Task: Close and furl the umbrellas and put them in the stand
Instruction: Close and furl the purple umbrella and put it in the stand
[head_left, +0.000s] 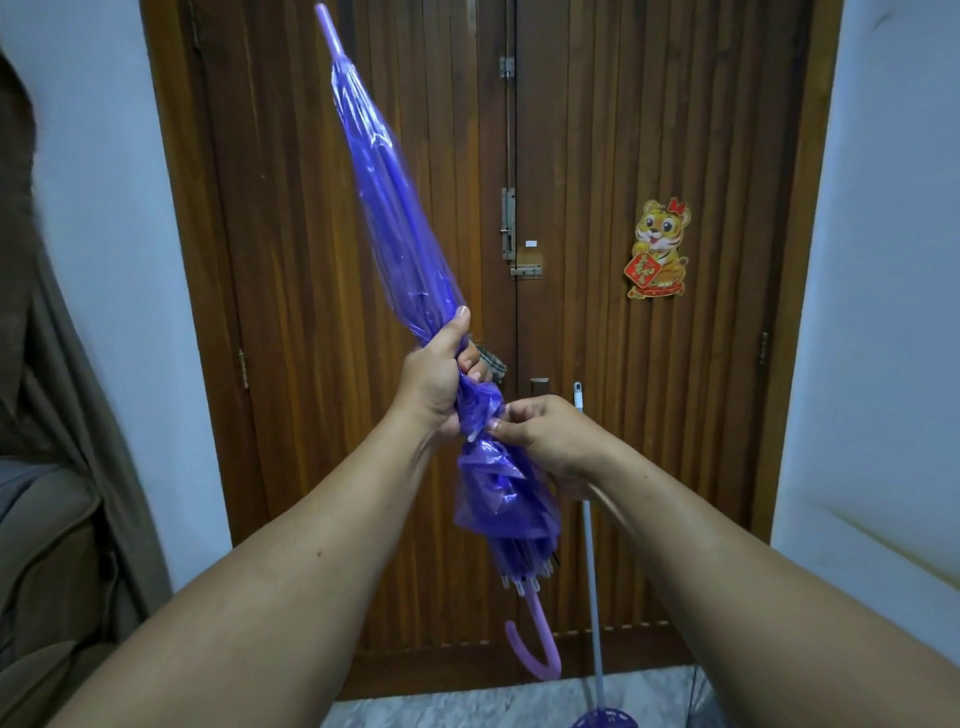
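Observation:
A closed purple see-through umbrella (395, 208) points up and to the left, its tip near the top edge and its pale purple hooked handle (540, 649) hanging low. My left hand (441, 379) is wrapped around the gathered canopy about two thirds down. Just below it, my right hand (545, 436) pinches the canopy folds or its strap against the bundle. The lower canopy bulges loose under both hands. No stand is recognisable in view.
A brown wooden double door (597, 156) with metal bolts fills the background, with a tiger sticker (658, 249) on it. A grey-white pole (589, 530) leans on the door above a purple round thing (605, 721). A curtain and sofa (47, 519) stand at left.

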